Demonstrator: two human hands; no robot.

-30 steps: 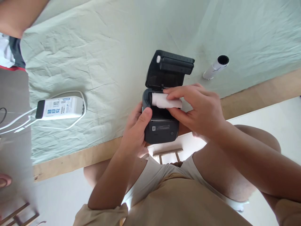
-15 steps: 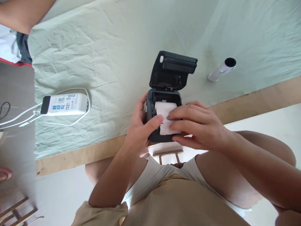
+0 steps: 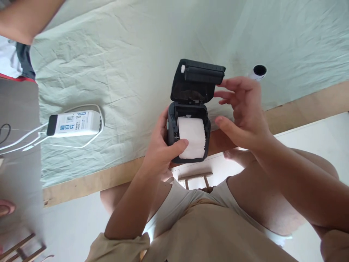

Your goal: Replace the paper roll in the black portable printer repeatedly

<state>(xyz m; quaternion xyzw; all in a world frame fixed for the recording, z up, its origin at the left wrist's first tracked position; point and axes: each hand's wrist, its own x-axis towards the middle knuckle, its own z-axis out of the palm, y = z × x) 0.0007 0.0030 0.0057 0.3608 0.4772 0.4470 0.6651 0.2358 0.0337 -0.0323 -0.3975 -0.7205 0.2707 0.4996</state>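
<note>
A small black label printer (image 3: 171,120) is held over the table's near edge, its lid (image 3: 195,80) swung up and back. Inside it lies a roll of white paper (image 3: 193,133), whose loose end hangs toward me over the front. My left hand (image 3: 165,145) grips the printer's left side, the thumb pressing on the paper. My right hand (image 3: 245,109) is beside the raised lid with fingers spread, its fingertips at or very near the lid's right edge; whether they touch I cannot tell.
A white cylinder with a dark top (image 3: 259,71) stands behind my right hand. At left a white power strip (image 3: 77,123) with white cables lies on the pale green cloth (image 3: 131,65). Another person's arm (image 3: 27,18) reaches in at top left. A wooden stool (image 3: 23,251) is at lower left.
My right hand has left the paper and moved up and right to the lid's side, its fingers opening. My left hand still holds the printer; the paper roll is now uncovered.
</note>
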